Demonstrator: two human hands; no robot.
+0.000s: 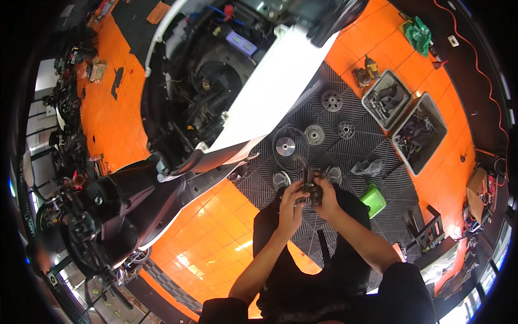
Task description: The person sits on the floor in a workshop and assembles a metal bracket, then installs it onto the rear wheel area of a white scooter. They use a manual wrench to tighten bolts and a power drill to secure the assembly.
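Observation:
My left hand [291,202] and my right hand [326,197] are closed on a dark metal part with a curved arm [307,183], held above my lap. Beyond it on the ribbed black mat [377,167] lie a shiny silver disc [285,146], a round hub plate [314,135], two slotted round parts [332,101] [346,130], a large thin black ring and a crumpled clear bag [366,168]. A green plastic container [373,201] lies right of my knee. The fine shape of the held part is partly hidden by my fingers.
A white-and-black scooter [259,92] fills the upper left. Two grey bins [396,135] [386,75] hold metal parts at right, near a yellow power tool [371,67]. A green bag [416,35], red cable and cardboard box [476,191] line the right; more vehicles stand far left.

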